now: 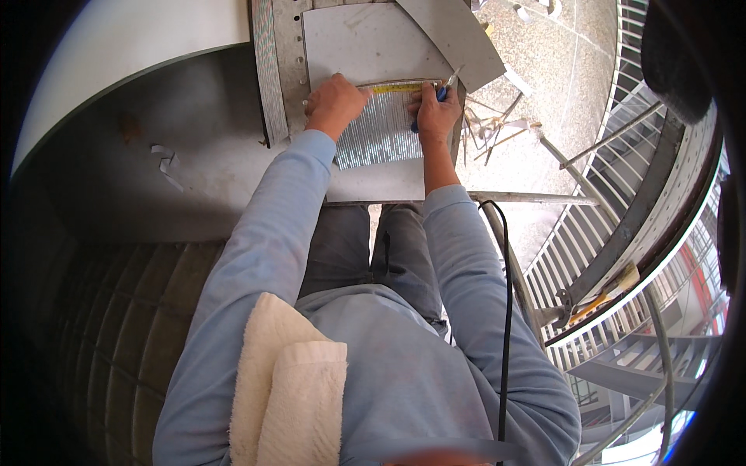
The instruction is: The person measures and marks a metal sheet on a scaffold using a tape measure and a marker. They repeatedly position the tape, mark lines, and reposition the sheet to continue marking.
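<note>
A silver, finely ribbed foil-like sheet lies on a pale board in front of me. Along its far edge runs a yellow tape measure blade. My left hand is closed at the left end of the tape, fingers curled over the sheet's far left corner. My right hand grips a blue-handled utility knife, its bright blade pointing up and away to the right. Fingers of that hand also rest by the right end of the tape, partly hiding it.
Beyond the sheet lies a white board, overlapped by a grey panel at far right. A layered stack edge stands left. Scraps and thin sticks litter the floor, beside a white railing. A black cable hangs by my right arm.
</note>
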Demonstrator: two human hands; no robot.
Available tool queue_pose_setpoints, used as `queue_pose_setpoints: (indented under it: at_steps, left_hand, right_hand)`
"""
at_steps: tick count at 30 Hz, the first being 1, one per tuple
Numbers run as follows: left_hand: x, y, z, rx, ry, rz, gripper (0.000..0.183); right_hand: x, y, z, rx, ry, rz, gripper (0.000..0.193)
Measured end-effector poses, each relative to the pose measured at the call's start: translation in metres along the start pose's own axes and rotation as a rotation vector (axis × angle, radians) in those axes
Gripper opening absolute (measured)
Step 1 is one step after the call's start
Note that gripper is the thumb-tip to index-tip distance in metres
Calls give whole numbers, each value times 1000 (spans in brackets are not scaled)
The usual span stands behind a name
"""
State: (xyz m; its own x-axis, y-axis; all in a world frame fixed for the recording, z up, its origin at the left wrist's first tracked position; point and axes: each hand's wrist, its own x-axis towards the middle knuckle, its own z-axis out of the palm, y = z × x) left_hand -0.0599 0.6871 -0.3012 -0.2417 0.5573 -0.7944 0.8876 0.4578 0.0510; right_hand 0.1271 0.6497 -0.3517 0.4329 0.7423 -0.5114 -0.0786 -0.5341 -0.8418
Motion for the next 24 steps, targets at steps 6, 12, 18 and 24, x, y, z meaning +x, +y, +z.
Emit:
queue_pose_setpoints:
  at_steps: [6,12,18,24]
  left_hand:
    - [-4,3,-6,13,-8,-37,67]
    - [-3,1,-5,7,-19,-31,68]
    - [2,-3,1,-32,-9,-33,68]
    - [2,-2,2,-38,4,-42,67]
  right_hand:
    - [1,0,1,24,-17,23,18]
    - [0,-3,2,43,-3,14,20]
    - [0,-3,1,59,-23,45,19]
    - [0,-4,2,43,-13,54,19]
